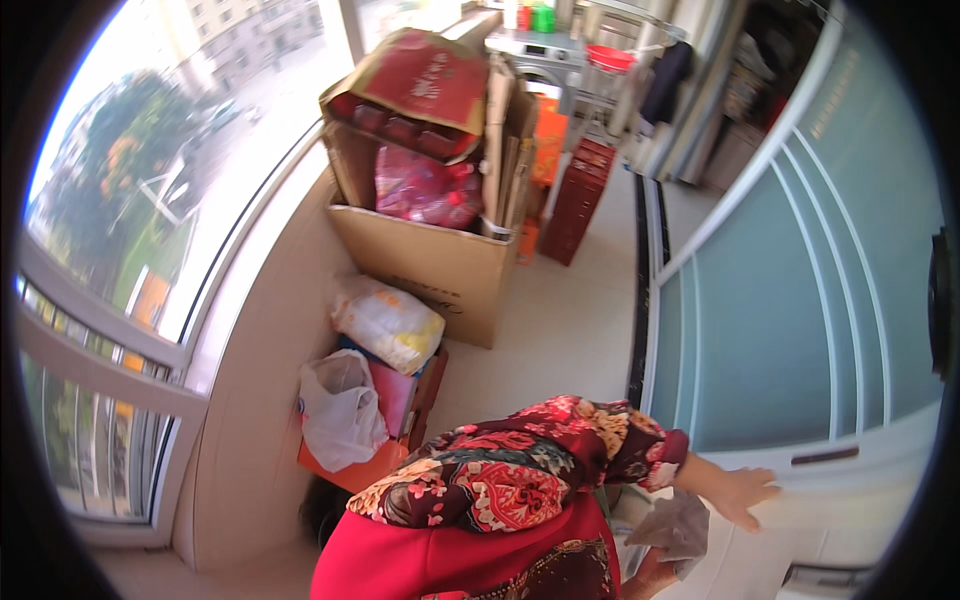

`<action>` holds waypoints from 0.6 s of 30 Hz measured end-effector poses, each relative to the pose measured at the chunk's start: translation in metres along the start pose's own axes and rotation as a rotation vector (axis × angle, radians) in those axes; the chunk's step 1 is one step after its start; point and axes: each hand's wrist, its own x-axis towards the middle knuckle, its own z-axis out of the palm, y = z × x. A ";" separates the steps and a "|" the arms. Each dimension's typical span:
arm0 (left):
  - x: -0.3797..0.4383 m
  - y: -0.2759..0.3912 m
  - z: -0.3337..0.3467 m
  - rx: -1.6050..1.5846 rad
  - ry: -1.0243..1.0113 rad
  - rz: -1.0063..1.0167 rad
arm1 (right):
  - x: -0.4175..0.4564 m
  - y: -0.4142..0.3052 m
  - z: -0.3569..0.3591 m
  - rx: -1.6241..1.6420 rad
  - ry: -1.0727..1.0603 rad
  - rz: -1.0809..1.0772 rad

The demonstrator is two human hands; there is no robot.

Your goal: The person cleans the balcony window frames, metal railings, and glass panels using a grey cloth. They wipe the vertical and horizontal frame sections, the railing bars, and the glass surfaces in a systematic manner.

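Observation:
My left hand (742, 495) reaches out from a floral sleeve at the lower right, fingers spread and holding nothing. It is over or against a white surface below the frosted glass door (750, 315); whether it touches cannot be told. Lower down, at the bottom edge, my right hand (652, 574) grips a crumpled grey cloth (679, 525), partly cut off by the frame and my red clothing. The cloth is close beneath my left wrist.
A large cardboard box (427, 262) holds flattened cardboard and a pink bag of bottles, beside a dark red box (577, 202). Plastic bags (341, 412) rest on boxes by the window wall (255, 375). A washing machine (536, 52) is at the back. A black floor strip (641, 285) edges the doorway.

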 end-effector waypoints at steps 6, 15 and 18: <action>-0.067 -0.058 -0.024 0.002 0.078 -0.464 | 0.097 0.043 -0.026 -0.051 0.255 0.215; -0.135 -0.053 -0.118 -0.266 0.354 -0.494 | 0.206 0.082 0.068 -0.580 -0.215 0.160; -0.161 -0.056 -0.139 -0.354 0.417 -0.427 | 0.225 0.120 0.052 -0.837 -0.195 -0.026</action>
